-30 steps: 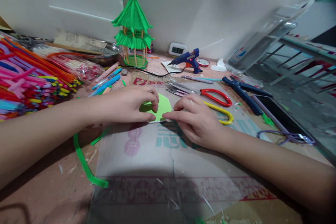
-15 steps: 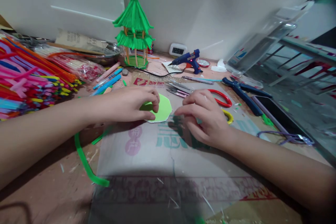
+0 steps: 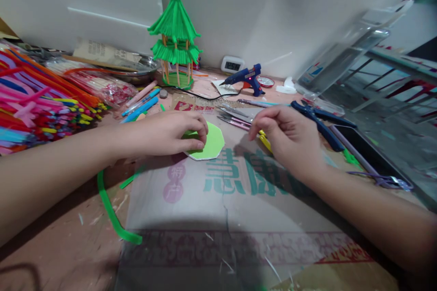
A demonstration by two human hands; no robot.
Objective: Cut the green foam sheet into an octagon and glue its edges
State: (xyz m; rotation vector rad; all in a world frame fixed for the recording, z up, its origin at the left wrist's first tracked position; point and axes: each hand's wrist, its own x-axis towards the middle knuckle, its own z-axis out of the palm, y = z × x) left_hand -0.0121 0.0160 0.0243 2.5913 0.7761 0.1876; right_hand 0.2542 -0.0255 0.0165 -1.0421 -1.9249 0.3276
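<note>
Nearest to me, a printed cardboard sheet (image 3: pixel 221 200) covers the worktop under both forearms. A bent green pipe cleaner (image 3: pixel 109 209) lies just off its edge, beneath my left arm.

My left hand (image 3: pixel 170 134) is curled. Its fingertips press on the left part of a green disc (image 3: pixel 214 143) and the thumb runs along the disc's near edge, so it looks pinched as well as held flat. The disc rests on the cardboard between my two hands, touching the left hand and apart from the right.

My right hand (image 3: pixel 287 138) sits to the right of the disc, knuckles up and fingers bent inward. A yellow scissor handle (image 3: pixel 265 141) pokes out from under it. The palm hides the contact, so I cannot tell whether the fingers grip it.

Just beyond the right hand's fingers lie pink snips (image 3: pixel 235 120), and blue pliers (image 3: pixel 321 122) sit to its far right. Left of my left arm is a heap of coloured pipe cleaners (image 3: pixel 37 100). Farthest off, by the wall, are a blue glue gun (image 3: pixel 244 77) and a green pagoda model (image 3: pixel 175 38).
</note>
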